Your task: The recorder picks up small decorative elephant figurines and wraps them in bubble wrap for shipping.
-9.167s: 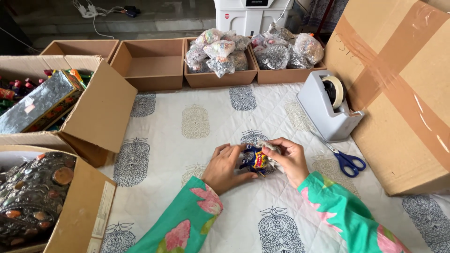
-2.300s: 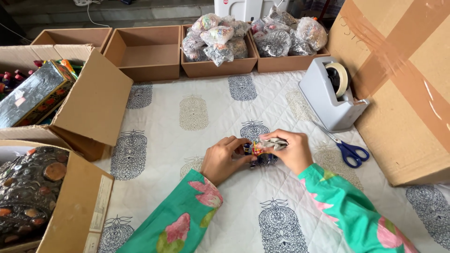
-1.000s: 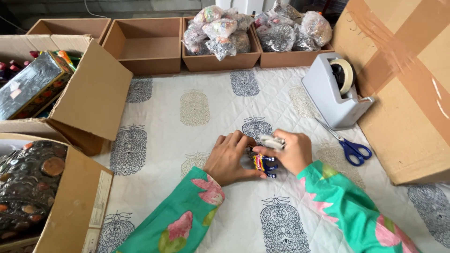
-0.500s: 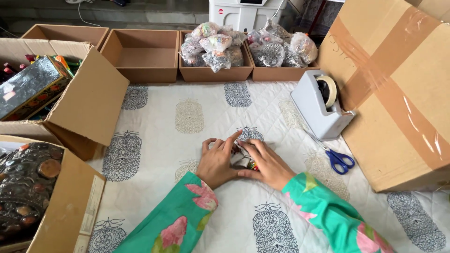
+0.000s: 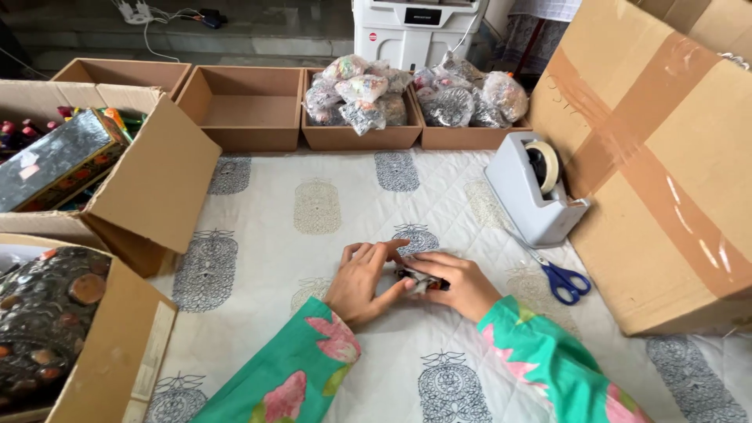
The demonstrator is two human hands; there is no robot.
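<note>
Small dark packet (image 5: pixel 423 280), glossy, with red and pale flecks; mostly hidden, so its full shape cannot be told. Visible part runs left–right across the quilted printed cloth (image 5: pixel 313 235), lying flat near the cloth's middle. Left hand (image 5: pixel 362 280) clamps its left end, thumb and fingers closed on it; right hand (image 5: pixel 458 282) covers and grips the right end, knuckles up. Blue-handled scissors (image 5: pixel 565 280) lie just right. Grey tape dispenser (image 5: pixel 536 188) beyond. Large taped carton (image 5: pixel 666 164) far right.
</note>
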